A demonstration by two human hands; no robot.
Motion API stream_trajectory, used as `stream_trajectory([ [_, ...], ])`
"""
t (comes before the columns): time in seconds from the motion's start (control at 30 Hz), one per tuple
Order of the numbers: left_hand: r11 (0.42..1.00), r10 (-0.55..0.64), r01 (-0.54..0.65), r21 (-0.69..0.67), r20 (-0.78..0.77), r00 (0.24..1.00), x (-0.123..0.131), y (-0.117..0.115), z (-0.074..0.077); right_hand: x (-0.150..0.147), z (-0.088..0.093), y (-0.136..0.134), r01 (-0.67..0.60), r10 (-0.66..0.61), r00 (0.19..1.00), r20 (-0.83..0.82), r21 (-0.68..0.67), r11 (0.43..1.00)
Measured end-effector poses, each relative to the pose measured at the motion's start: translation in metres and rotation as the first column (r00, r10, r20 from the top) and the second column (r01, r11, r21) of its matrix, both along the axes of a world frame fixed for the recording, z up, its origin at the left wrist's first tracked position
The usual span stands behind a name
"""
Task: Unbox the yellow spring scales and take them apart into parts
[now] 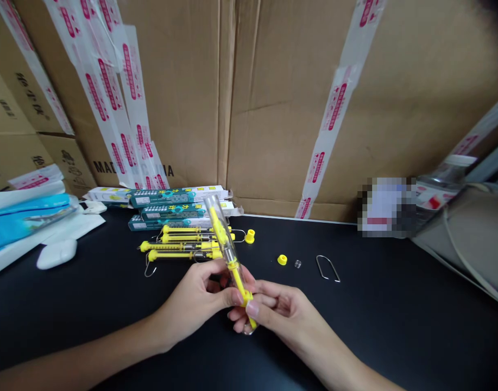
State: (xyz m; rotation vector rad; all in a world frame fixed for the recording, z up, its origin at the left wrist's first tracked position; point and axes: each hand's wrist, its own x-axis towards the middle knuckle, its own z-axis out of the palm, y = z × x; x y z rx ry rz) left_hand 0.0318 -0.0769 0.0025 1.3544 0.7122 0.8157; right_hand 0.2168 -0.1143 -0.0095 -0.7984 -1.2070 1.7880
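Note:
A clear tubular spring scale [229, 255] with yellow inner parts is held tilted over the black table, its upper end leaning left. My left hand [206, 288] is closed around its lower part, thumb on the tube. My right hand [273, 307] pinches the yellow piece at the bottom end, where a bit of metal shows below the fingers. Beyond my hands lie a yellow cap [282, 260], a small clear piece [298, 264] and a bent wire loop [327, 268]. Another yellow cap [250, 236] stands near several assembled spring scales [179, 246].
Teal and white boxes [175, 203] are stacked behind the spring scales. Large cardboard boxes [273, 108] wall off the back. At left are a blue packet [29, 212] and a white rounded case [56, 254]. A plastic bottle [436, 187] and a grey bag [472, 233] stand at right.

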Motion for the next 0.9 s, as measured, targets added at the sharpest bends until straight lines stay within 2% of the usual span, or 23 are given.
stream_trajectory([
  [0.13, 0.995, 0.073, -0.069, 0.079, -0.053, 0.996, -0.003, 0.001, 0.001, 0.002, 0.008, 0.0, -0.061, 0.052, 0.992, 0.119, 0.072, 0.996],
  [0.23, 0.997, 0.036, -0.033, 0.063, -0.056, 0.998, -0.002, 0.0, 0.004, 0.003, 0.013, -0.001, -0.082, 0.058, 0.982, 0.179, 0.129, 0.988],
  [0.33, 0.999, -0.022, 0.023, 0.033, -0.047, 0.999, 0.0, -0.003, 0.009, 0.003, 0.014, -0.001, -0.044, 0.012, 0.978, 0.21, 0.149, 0.988],
  [0.43, 0.999, -0.028, 0.029, 0.02, -0.039, 0.999, 0.001, -0.005, 0.01, 0.002, 0.013, -0.001, 0.013, -0.066, 0.957, 0.282, 0.186, 0.982],
  [0.53, 1.0, -0.006, 0.006, -0.015, -0.036, 0.999, 0.0, -0.004, 0.006, 0.0, 0.014, -0.003, 0.068, -0.135, 0.93, 0.342, 0.201, 0.977],
  [0.7, 0.998, -0.019, 0.018, -0.064, -0.018, 1.0, -0.002, 0.0, -0.002, -0.005, 0.014, -0.008, 0.115, -0.167, 0.932, 0.322, 0.174, 0.978],
  [0.9, 0.988, 0.127, -0.13, -0.081, -0.033, 0.991, 0.001, 0.001, 0.004, -0.006, 0.007, -0.011, 0.139, -0.243, 0.879, 0.41, 0.267, 0.954],
])
